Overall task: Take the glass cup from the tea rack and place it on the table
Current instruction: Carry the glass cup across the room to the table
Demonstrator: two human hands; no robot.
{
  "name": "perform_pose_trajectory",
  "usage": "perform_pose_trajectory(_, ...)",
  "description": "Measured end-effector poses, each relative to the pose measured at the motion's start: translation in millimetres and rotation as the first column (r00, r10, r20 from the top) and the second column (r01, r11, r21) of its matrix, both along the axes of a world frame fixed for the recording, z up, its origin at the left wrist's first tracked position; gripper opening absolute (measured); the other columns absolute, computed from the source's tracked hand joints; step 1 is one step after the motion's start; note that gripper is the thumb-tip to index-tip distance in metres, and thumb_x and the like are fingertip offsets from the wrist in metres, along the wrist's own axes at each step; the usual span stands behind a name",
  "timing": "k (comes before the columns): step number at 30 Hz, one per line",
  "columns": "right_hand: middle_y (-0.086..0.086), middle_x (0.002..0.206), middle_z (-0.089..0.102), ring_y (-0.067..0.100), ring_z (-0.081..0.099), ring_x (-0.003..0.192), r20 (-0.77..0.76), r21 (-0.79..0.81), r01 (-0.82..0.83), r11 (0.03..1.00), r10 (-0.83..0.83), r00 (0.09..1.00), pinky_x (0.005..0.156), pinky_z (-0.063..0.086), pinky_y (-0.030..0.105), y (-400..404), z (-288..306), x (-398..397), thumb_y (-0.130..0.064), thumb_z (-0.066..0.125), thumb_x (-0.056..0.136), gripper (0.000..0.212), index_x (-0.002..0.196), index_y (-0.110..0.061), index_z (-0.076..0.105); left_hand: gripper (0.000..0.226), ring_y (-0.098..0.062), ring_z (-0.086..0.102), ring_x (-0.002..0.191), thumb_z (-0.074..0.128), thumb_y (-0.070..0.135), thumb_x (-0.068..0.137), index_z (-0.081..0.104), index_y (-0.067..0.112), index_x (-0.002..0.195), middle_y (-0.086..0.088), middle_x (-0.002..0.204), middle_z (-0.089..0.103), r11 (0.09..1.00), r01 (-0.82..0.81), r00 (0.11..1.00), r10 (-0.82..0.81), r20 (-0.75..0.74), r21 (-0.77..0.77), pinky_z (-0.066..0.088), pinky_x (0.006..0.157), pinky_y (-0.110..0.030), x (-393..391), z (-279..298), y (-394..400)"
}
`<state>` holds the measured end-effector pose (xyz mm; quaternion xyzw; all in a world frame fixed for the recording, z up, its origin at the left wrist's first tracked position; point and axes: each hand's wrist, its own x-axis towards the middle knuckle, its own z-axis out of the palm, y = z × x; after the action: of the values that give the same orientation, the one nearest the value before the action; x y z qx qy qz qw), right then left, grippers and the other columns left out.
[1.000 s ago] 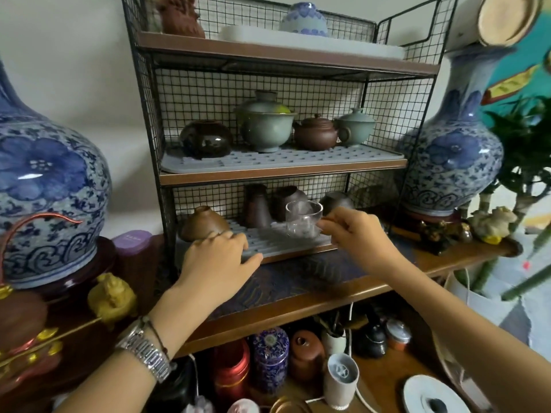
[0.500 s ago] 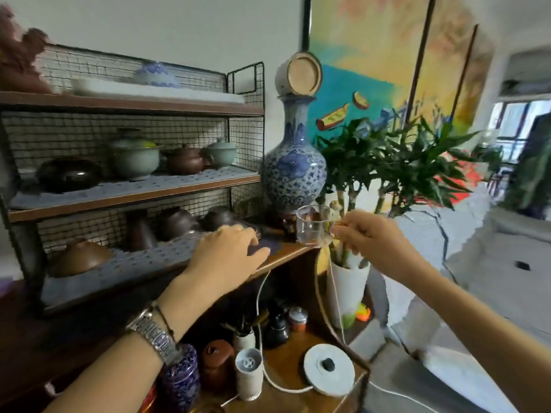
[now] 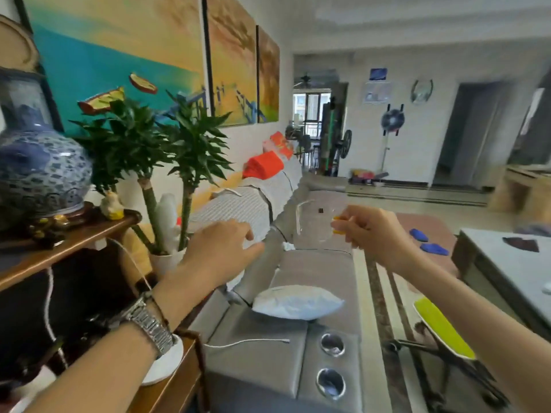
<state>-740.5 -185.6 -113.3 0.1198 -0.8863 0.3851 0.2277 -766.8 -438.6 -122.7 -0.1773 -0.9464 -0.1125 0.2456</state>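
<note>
My right hand (image 3: pixel 371 231) pinches the rim of a small clear glass cup (image 3: pixel 313 222) and holds it upright in the air over a grey sofa. The cup is faint against the sofa behind it. My left hand (image 3: pixel 222 248), with a metal watch on the wrist, hovers empty to the left of the cup, its fingers loosely spread. A grey-topped table (image 3: pixel 512 266) stands at the far right, well away from the cup. The tea rack is out of view.
A wooden sideboard (image 3: pixel 68 242) at the left carries a blue-and-white vase (image 3: pixel 38 171); a potted plant (image 3: pixel 167 150) stands beside it. The grey sofa (image 3: pixel 298 338) with a white cushion (image 3: pixel 296 302) lies below my hands. A yellow-green board (image 3: pixel 441 329) sits between sofa and table.
My view has swung right, away from the tea rack, toward the sofa and room. My right hand has carried the glass cup along; my left hand has lifted off the rack's shelf.
</note>
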Motion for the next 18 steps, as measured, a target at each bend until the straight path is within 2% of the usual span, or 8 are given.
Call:
perform_pose_trajectory(3,-0.001,0.059,0.062,0.002,0.055,0.05,0.015,-0.007,0.133,0.991,-0.133,0.991,0.046,0.043,0.012,58,-2,23,-0.028,0.061,0.086,0.016,0.073,-0.018,0.063,0.037,-0.021,0.058,0.092,0.049,0.055,0.084,0.064,0.025,0.099,0.001,0.105,0.066,0.992,0.126,0.992,-0.126,0.011,-0.001,0.034,0.067,-0.03,-6,-2,63)
perform_pose_trajectory(6,0.008,0.067,0.064,0.017,0.057,0.058,0.023,-0.022,0.271,0.962,-0.271,0.962,0.057,0.048,0.03,110,-3,48,-0.028,0.061,0.086,0.017,0.087,-0.012,0.066,0.037,-0.021,0.058,0.092,0.05,0.053,0.086,0.064,0.022,0.101,-0.001,0.105,0.065,0.966,0.259,0.966,-0.258,0.032,-0.017,0.036,0.068,-0.031,-13,0,125)
perform_pose_trajectory(8,0.004,0.065,0.06,0.016,0.053,0.056,0.01,-0.029,0.339,0.94,-0.339,0.941,0.057,0.046,0.03,140,-4,67,-0.024,0.06,0.086,0.011,0.08,-0.017,0.066,0.038,-0.021,0.057,0.096,0.049,0.051,0.088,0.063,0.02,0.103,-0.002,0.107,0.064,0.933,0.358,0.933,-0.356,0.046,-0.029,0.035,0.07,-0.03,-16,1,166)
perform_pose_trajectory(10,0.0,0.059,0.055,0.018,0.051,0.053,0.001,-0.032,0.43,0.902,-0.43,0.903,0.055,0.045,0.029,167,-2,85,-0.021,0.062,0.085,0.024,0.062,-0.028,0.06,0.036,-0.022,0.056,0.099,0.049,0.05,0.088,0.063,0.02,0.103,-0.002,0.108,0.064,0.885,0.465,0.884,-0.464,0.062,-0.008,0.038,0.075,-0.032,-20,1,206)
perform_pose_trajectory(11,0.002,0.058,0.054,0.022,0.051,0.055,0.011,-0.067,0.471,0.879,-0.472,0.882,0.057,0.045,0.035,179,-3,92,-0.019,0.064,0.084,0.028,0.059,-0.029,0.058,0.035,-0.022,0.057,0.098,0.049,0.049,0.088,0.064,0.021,0.102,-0.002,0.107,0.064,0.858,0.514,0.855,-0.513,0.072,0.009,0.04,0.077,-0.033,-21,0,224)
perform_pose_trajectory(13,0.009,0.062,0.058,0.025,0.054,0.059,0.037,-0.054,0.56,0.826,-0.559,0.828,0.062,0.046,0.043,203,-3,104,-0.021,0.065,0.083,0.017,0.066,-0.019,0.063,0.031,-0.021,0.057,0.094,0.049,0.048,0.088,0.065,0.022,0.096,-0.001,0.101,0.065,0.806,0.591,0.803,-0.592,0.072,0.041,0.041,0.074,-0.033,-26,-4,259)
perform_pose_trajectory(15,0.012,0.065,0.062,0.023,0.056,0.06,0.037,-0.001,0.65,0.76,-0.649,0.76,0.064,0.049,0.04,223,-5,114,-0.024,0.064,0.084,0.017,0.078,-0.008,0.064,0.03,-0.019,0.057,0.089,0.049,0.046,0.088,0.065,0.023,0.093,0.002,0.095,0.064,0.761,0.648,0.758,-0.649,0.064,0.035,0.04,0.07,-0.032,-35,-8,292)
perform_pose_trajectory(18,0.015,0.067,0.065,0.023,0.059,0.059,0.031,-0.001,0.734,0.679,-0.734,0.679,0.063,0.05,0.038,244,-12,119,-0.025,0.062,0.085,0.021,0.084,-0.004,0.064,0.032,-0.018,0.056,0.08,0.048,0.046,0.087,0.066,0.02,0.091,0.004,0.087,0.063,0.675,0.737,0.673,-0.736,0.074,0.006,0.043,0.067,-0.032,-54,-13,338)
